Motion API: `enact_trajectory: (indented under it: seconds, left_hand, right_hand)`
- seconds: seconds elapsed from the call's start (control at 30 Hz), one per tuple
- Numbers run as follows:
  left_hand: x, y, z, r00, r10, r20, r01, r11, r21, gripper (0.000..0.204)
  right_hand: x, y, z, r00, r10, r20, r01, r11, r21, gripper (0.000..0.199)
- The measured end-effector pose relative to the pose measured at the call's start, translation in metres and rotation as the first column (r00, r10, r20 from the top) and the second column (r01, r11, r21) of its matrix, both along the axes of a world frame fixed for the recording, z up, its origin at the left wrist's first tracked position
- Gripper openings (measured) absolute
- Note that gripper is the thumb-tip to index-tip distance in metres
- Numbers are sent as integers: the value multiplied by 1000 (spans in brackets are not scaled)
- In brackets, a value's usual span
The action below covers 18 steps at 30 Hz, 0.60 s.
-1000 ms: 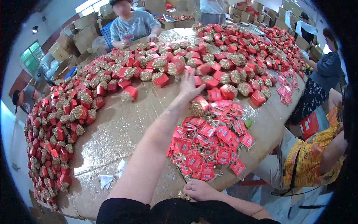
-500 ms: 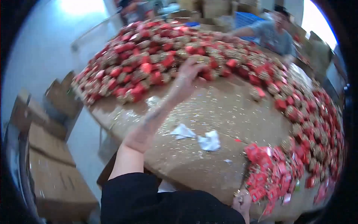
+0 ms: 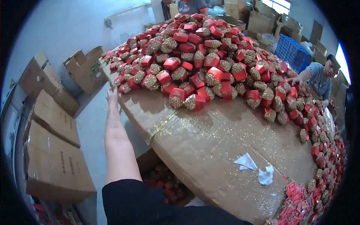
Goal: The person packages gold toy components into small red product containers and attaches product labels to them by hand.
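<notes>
Reaching up along the near-left edge of the desk [image 3: 210, 150], the left hand [image 3: 111, 93] has its fingers spread and loose, holding nothing, its fingertips just beside the nearest gold-wrapped piece [image 3: 125, 88] at the rim of the heap. The right hand is out of view, so its grip cannot be told. The heap of red boxes and gold pieces [image 3: 202, 56] is far too many to count; it covers the far half of the desk and runs down the right edge as a band [image 3: 322, 150]. Two white paper scraps [image 3: 255, 168] lie on the bare brown middle, the widest open room. A pile of flat red packets [image 3: 300, 202] sits at the lower right. Three cardboard cartons [image 3: 52, 150] stand on the floor close to the left edge. One person [image 3: 318, 77] works at the far right.
</notes>
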State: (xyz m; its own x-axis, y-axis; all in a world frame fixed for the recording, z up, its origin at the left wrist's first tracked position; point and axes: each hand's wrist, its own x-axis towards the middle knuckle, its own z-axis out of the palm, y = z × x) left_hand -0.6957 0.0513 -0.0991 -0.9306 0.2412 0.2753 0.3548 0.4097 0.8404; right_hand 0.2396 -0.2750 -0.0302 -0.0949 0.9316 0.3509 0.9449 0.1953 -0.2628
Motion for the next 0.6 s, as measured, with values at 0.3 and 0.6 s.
enact_trajectory:
  seconds: [0.3,0.6]
  left_hand:
    - [-105,78,12,778,-622,92,491,692,529,52]
    - [28,95,19,700,-714,19,679,674,290,44]
  right_hand:
    - [2,18,-21,993,-65,94,68,997,-36,8]
    - [-8,5,-7,975,-66,210,78,996,-51,20]
